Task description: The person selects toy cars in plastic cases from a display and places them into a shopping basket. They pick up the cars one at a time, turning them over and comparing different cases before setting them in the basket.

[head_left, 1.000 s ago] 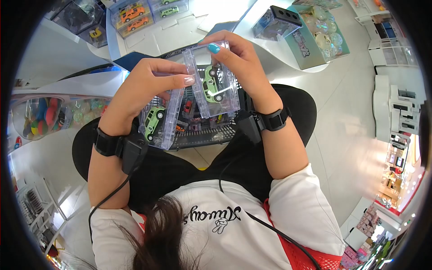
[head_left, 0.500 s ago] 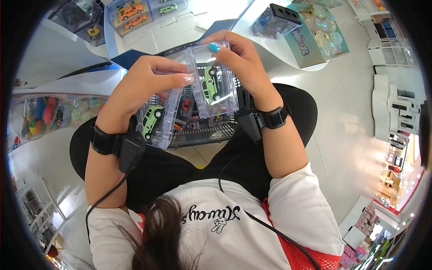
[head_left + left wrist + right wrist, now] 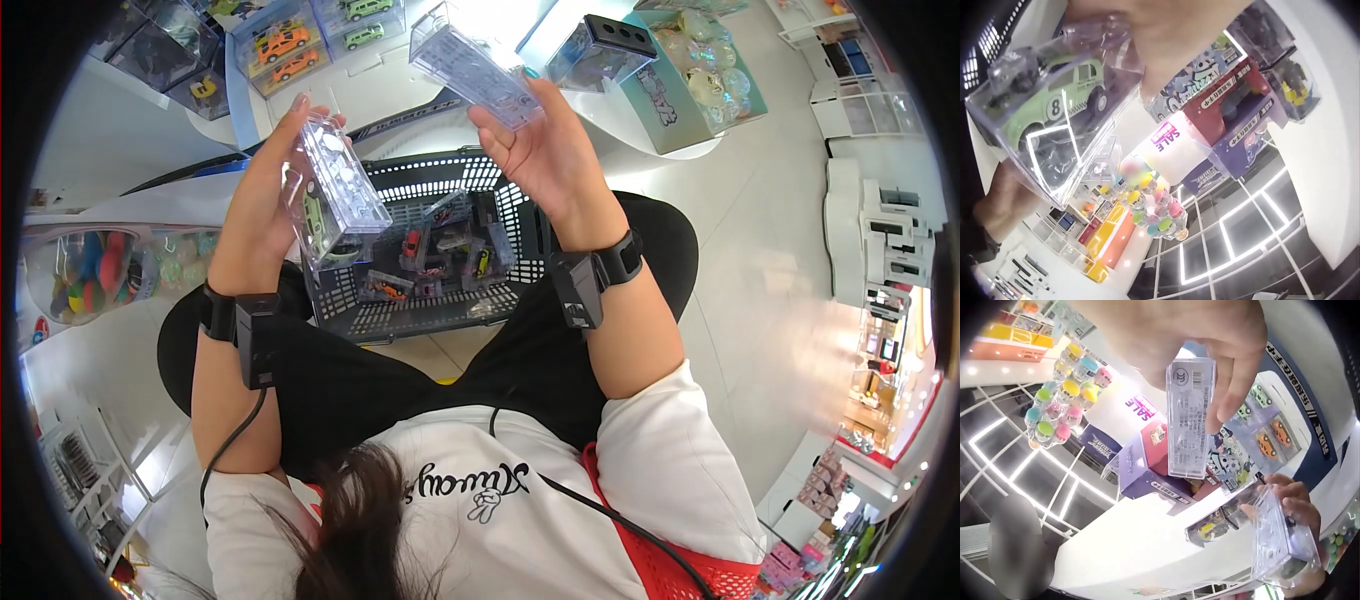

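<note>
My left hand (image 3: 262, 200) grips a clear plastic display box (image 3: 350, 185) above the basket's left side. Inside it, a pale green toy car (image 3: 1063, 94) with a black number 8 on its door shows plainly in the left wrist view. Farther forward, my right hand (image 3: 552, 165) holds a second clear box (image 3: 470, 70) at its near end. Small print and a barcode cover the face of that box turned to the right wrist view. The car seen in it earlier is hidden now.
Between the knees stands a black plastic basket (image 3: 345, 320) with several small boxed toy cars (image 3: 412, 243) inside. On the white counter ahead are boxed orange cars (image 3: 285, 45), a dark-topped display box (image 3: 605, 50) and a carton of clear balls (image 3: 705, 75).
The hands have moved apart from over the basket. My right hand has carried its box forward and tipped it over; my left has moved left and tilted its box.
</note>
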Demonstrator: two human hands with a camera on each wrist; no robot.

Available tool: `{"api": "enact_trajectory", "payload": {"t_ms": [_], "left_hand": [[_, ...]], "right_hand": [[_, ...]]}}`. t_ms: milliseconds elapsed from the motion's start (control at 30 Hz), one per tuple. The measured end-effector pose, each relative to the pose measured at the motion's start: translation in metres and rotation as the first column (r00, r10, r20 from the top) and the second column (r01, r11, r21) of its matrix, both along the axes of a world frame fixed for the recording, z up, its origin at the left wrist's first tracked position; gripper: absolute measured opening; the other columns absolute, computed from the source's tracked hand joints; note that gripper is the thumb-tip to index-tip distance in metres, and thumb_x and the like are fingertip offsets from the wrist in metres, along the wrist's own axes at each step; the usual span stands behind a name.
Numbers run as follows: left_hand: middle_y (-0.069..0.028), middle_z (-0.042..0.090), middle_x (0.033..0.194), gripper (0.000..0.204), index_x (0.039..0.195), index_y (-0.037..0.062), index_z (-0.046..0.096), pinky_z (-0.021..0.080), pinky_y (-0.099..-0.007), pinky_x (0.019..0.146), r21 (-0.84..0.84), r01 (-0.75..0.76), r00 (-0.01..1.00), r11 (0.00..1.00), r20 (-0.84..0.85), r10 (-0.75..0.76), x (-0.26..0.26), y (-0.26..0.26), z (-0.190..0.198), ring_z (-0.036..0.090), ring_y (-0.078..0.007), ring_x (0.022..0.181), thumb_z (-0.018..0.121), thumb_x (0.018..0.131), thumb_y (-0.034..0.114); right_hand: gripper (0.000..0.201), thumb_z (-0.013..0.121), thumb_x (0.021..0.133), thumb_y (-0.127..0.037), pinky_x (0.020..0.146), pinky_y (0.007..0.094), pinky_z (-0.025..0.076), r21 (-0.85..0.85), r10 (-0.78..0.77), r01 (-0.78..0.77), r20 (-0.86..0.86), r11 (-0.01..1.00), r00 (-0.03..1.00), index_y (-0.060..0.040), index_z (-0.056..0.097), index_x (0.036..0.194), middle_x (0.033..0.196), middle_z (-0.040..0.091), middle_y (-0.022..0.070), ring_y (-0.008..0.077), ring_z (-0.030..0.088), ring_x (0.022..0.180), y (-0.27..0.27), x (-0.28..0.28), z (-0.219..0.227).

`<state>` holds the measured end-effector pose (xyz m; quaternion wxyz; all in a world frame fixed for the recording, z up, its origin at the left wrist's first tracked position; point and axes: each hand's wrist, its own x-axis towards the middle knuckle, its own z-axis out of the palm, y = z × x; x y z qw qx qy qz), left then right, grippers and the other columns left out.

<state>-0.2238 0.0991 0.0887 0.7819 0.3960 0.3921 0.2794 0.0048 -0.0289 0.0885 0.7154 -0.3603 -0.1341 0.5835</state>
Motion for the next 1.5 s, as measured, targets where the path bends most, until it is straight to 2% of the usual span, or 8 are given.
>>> {"api": "enact_trajectory", "payload": {"t_ms": [233, 433, 833, 1033, 1133, 1267, 1400, 1500], "left_hand": [[-0.009, 0.061, 0.096, 0.028, 0.103, 0.0022, 0.057, 0.048, -0.0313, 0.081, -0.249, -0.033, 0.979, 0.968, 0.189, 0.082, -0.004, 0.002, -0.015, 0.058, -0.0193, 0.092, 0.062, 0.088, 0.026], [-0.0089, 0.059, 0.103, 0.03, 0.109, 0.0013, 0.053, 0.051, -0.0331, 0.078, -0.345, 0.162, 0.94, 0.925, 0.34, -0.038, -0.007, 0.004, -0.003, 0.059, -0.0186, 0.091, 0.062, 0.083, 0.014], [-0.0075, 0.057, 0.112, 0.054, 0.123, 0.0052, 0.048, 0.049, -0.0318, 0.078, -0.236, 0.006, 0.984, 0.972, 0.172, 0.036, 0.023, -0.018, -0.012, 0.055, -0.0161, 0.089, 0.065, 0.087, 0.042], [-0.0071, 0.059, 0.116, 0.052, 0.125, 0.0059, 0.049, 0.043, -0.0379, 0.092, -0.406, 0.057, 0.968, 0.912, 0.246, 0.049, 0.039, -0.032, 0.003, 0.055, -0.0221, 0.106, 0.045, 0.094, 0.048], [-0.0109, 0.061, 0.115, 0.05, 0.122, 0.0046, 0.052, 0.047, -0.0375, 0.088, -0.307, 0.1, 0.96, 0.946, 0.281, -0.01, 0.045, -0.037, 0.018, 0.059, -0.0254, 0.106, 0.041, 0.093, 0.043], [-0.0155, 0.066, 0.106, 0.054, 0.123, 0.0006, 0.052, 0.052, -0.0375, 0.068, -0.286, 0.302, 0.937, 0.91, 0.267, -0.227, 0.035, -0.017, 0.014, 0.067, -0.0306, 0.084, 0.042, 0.091, 0.043], [-0.0204, 0.06, 0.119, 0.06, 0.131, -0.002, 0.043, 0.052, -0.027, 0.041, -0.04, 0.458, 0.862, 0.888, 0.266, -0.432, 0.035, -0.012, 0.008, 0.068, -0.0322, 0.089, 0.038, 0.092, 0.043], [-0.0206, 0.057, 0.122, 0.061, 0.135, -0.0025, 0.037, 0.047, -0.0241, 0.038, -0.165, 0.462, 0.872, 0.871, 0.264, -0.413, 0.037, -0.018, 0.008, 0.066, -0.037, 0.094, 0.04, 0.092, 0.041]], "right_hand": [[0.044, 0.046, 0.095, -0.029, 0.079, 0.0314, 0.056, 0.011, 0.096, -0.096, -0.099, 0.995, 0.99, 0.0058, 0.044, 0.122, 0.115, 0.059, 0.0204, 0.0282, 0.064, 0.101, 0.0, -0.01, 0.0], [0.045, 0.048, 0.094, -0.031, 0.072, 0.0275, 0.051, 0.072, 0.029, -0.031, 0.026, 0.997, 0.999, 0.0012, 0.045, 0.125, 0.114, 0.06, 0.0157, 0.0202, 0.063, 0.095, 0.002, -0.014, -0.001], [0.056, 0.065, 0.088, -0.019, 0.087, 0.0285, 0.047, 0.334, -0.305, 0.176, 0.386, 0.926, 0.871, -0.0039, 0.033, 0.131, 0.113, 0.054, 0.0076, 0.0138, 0.055, 0.102, 0.006, -0.052, 0.008], [0.061, 0.069, 0.084, -0.011, 0.088, 0.0299, 0.047, 0.241, -0.177, 0.069, 0.459, 0.968, 0.871, -0.0039, 0.032, 0.132, 0.118, 0.051, 0.01, 0.016, 0.053, 0.107, 0.005, -0.062, 0.019], [0.062, 0.071, 0.08, -0.007, 0.089, 0.03, 0.047, 0.231, -0.175, 0.054, 0.545, 0.971, 0.82, -0.0053, 0.038, 0.132, 0.114, 0.054, 0.0096, 0.0162, 0.054, 0.105, 0.006, -0.056, 0.022], [0.065, 0.071, 0.078, -0.004, 0.087, 0.0296, 0.048, 0.402, -0.309, -0.043, 0.763, 0.915, 0.567, -0.0061, 0.041, 0.135, 0.112, 0.057, 0.0105, 0.0169, 0.056, 0.103, 0.012, -0.018, 0.024], [0.068, 0.06, 0.079, 0.004, 0.096, 0.0346, 0.042, 0.345, -0.202, -0.087, 0.717, 0.935, 0.668, -0.002, 0.03, 0.14, 0.128, 0.048, 0.0176, 0.0235, 0.051, 0.114, 0.007, 0.0, 0.056], [0.068, 0.061, 0.081, 0.001, 0.1, 0.0353, 0.04, 0.331, -0.138, -0.072, 0.571, 0.941, 0.809, -0.0017, 0.028, 0.141, 0.13, 0.047, 0.0167, 0.0252, 0.049, 0.118, 0.005, -0.001, 0.058]]}}
